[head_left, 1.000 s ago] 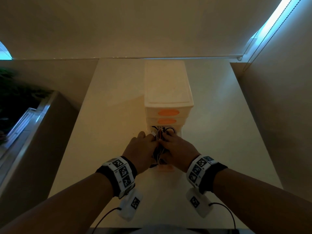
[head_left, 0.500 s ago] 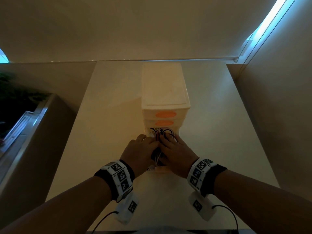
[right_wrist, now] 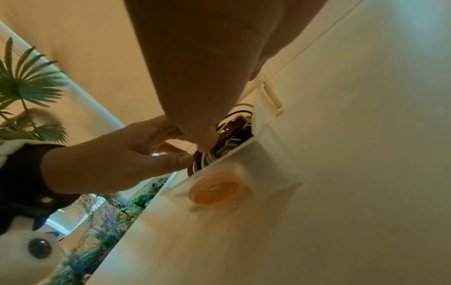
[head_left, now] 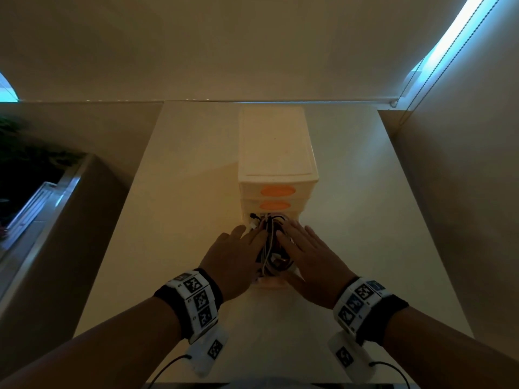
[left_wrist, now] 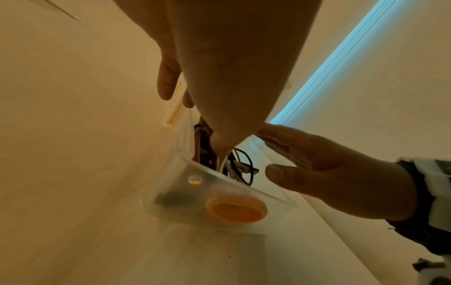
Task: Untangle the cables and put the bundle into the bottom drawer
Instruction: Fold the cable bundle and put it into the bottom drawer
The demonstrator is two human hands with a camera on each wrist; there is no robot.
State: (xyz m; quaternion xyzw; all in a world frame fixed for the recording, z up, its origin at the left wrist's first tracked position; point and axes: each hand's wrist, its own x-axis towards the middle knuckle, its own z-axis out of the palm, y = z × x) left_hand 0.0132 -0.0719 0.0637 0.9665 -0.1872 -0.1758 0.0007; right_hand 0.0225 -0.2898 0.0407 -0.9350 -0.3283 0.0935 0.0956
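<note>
Both hands flat now, left hand (head_left: 234, 259) and right hand (head_left: 311, 256) flanking the cables (head_left: 271, 248), fingers straight, gripping nothing, tamping the bundle down inside the open drawer (left_wrist: 219, 200) so it can shut.

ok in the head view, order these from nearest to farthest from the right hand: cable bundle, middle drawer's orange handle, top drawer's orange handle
1. cable bundle, under the right hand fingers, in the open bottom drawer.
2. middle drawer's orange handle, just beyond.
3. top drawer's orange handle, above that.

No legible text anywhere.
</note>
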